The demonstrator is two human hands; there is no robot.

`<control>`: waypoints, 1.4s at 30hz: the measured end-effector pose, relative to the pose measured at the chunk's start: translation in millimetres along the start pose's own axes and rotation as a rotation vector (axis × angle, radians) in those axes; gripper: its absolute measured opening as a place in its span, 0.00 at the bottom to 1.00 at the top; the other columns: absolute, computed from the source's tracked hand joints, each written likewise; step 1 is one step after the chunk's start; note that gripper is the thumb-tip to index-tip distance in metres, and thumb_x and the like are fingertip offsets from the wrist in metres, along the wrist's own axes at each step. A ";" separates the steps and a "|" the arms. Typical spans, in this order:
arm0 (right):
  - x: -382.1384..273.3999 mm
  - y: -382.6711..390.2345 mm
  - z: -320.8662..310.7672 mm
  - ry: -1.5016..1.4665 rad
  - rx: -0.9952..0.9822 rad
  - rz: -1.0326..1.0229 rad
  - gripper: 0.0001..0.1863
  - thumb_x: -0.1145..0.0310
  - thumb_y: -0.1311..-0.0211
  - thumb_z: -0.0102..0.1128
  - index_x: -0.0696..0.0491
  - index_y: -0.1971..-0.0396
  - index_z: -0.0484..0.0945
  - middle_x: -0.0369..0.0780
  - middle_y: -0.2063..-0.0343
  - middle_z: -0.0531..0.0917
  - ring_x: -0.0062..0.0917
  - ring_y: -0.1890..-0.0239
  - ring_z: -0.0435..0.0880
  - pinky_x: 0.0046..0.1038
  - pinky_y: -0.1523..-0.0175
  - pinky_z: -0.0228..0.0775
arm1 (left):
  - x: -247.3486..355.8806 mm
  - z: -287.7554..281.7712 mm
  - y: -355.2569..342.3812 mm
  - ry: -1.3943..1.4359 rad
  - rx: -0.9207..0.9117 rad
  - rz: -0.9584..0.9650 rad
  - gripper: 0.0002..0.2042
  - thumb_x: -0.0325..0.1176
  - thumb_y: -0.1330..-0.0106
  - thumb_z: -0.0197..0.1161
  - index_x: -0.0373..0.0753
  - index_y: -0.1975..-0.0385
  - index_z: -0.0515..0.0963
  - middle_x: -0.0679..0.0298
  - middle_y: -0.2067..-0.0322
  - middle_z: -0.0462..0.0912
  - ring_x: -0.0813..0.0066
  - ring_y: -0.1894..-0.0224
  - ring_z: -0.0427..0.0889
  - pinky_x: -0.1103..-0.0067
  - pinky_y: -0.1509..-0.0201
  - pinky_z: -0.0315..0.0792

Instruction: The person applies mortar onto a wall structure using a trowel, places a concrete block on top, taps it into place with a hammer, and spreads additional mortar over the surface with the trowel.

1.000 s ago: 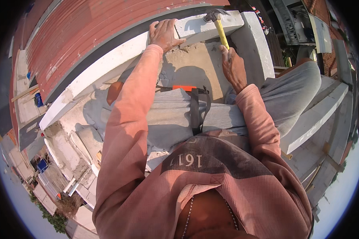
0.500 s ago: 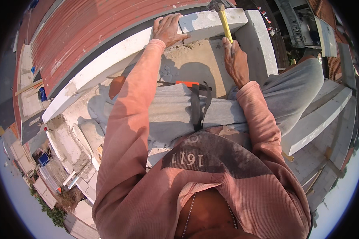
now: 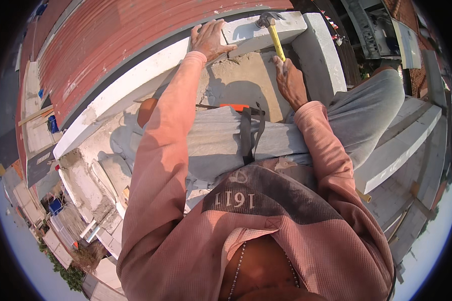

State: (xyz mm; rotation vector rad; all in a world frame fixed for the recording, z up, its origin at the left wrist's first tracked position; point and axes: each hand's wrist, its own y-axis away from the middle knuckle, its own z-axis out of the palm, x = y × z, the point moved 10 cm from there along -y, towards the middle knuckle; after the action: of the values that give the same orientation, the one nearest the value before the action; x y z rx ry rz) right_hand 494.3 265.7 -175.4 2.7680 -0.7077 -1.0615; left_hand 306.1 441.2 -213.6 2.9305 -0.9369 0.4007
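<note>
My right hand (image 3: 291, 83) is wrapped round the yellow handle of a claw hammer (image 3: 274, 44). The hammer's dark head is at the top face of a pale concrete block (image 3: 291, 22); I cannot tell whether it touches. My left hand (image 3: 209, 40) lies with spread fingers on the end of the neighbouring long white block (image 3: 155, 60), beside the joint between the two. Its thumb reaches toward the hammered block's side. Below the blocks is a sandy mortar-coloured surface (image 3: 261, 70) in partial shadow.
Another pale block (image 3: 321, 50) runs toward me on the right. A red corrugated roof (image 3: 110, 55) slopes beyond the wall. An orange-handled tool (image 3: 236, 107) with dark straps lies at my grey-trousered legs (image 3: 266, 138). More blocks (image 3: 402, 145) stand at the right.
The hammer and my right hand have come down and slightly left, bringing the hammer head over the block's top. My left hand has stayed in place on the wall.
</note>
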 end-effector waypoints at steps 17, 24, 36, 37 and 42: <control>-109.9 55.4 -229.4 -0.723 0.384 -0.170 0.30 0.41 0.27 0.48 0.57 0.66 0.76 0.28 0.85 0.64 0.09 0.88 0.58 0.16 0.83 0.46 | -14.3 -2.5 10.3 0.030 -0.065 -0.072 0.53 0.74 0.51 0.62 0.48 0.28 0.57 0.61 0.31 0.64 0.69 0.26 0.55 0.63 0.23 0.38; -18.2 139.5 -321.0 -0.678 0.526 -0.181 0.28 0.46 0.24 0.42 0.60 0.61 0.77 0.31 0.84 0.67 0.10 0.86 0.56 0.17 0.81 0.44 | 15.1 -12.9 0.3 0.050 -0.021 0.006 0.51 0.72 0.49 0.63 0.46 0.28 0.59 0.60 0.32 0.66 0.67 0.27 0.58 0.63 0.23 0.41; 186.9 116.6 -16.1 -0.017 -0.068 0.289 0.33 0.41 0.30 0.50 0.61 0.74 0.76 0.43 0.81 0.74 0.28 0.77 0.71 0.32 0.68 0.62 | 20.3 -2.7 -4.9 0.405 -0.016 0.082 0.32 0.54 0.26 0.44 0.41 0.28 0.56 0.57 0.29 0.60 0.71 0.25 0.53 0.68 0.21 0.38; 198.7 107.5 9.0 0.038 -0.121 0.249 0.30 0.41 0.30 0.49 0.58 0.66 0.80 0.54 0.72 0.82 0.55 0.68 0.79 0.45 0.61 0.69 | 7.7 -20.1 -0.7 0.364 0.010 0.032 0.32 0.54 0.26 0.44 0.41 0.28 0.56 0.57 0.29 0.60 0.71 0.25 0.53 0.68 0.21 0.38; 232.7 98.1 58.8 0.191 -0.215 0.181 0.25 0.47 0.28 0.48 0.57 0.56 0.77 0.57 0.61 0.83 0.54 0.56 0.81 0.46 0.51 0.74 | -4.3 -22.6 12.1 0.366 -0.006 -0.065 0.35 0.60 0.29 0.48 0.49 0.27 0.54 0.57 0.30 0.63 0.60 0.26 0.55 0.65 0.20 0.43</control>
State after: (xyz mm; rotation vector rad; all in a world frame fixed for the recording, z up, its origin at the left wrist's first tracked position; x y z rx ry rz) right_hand 569.1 77.6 -337.4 2.5239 -0.7526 -0.7758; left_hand 290.5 436.3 -193.3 2.7326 -0.7857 0.8882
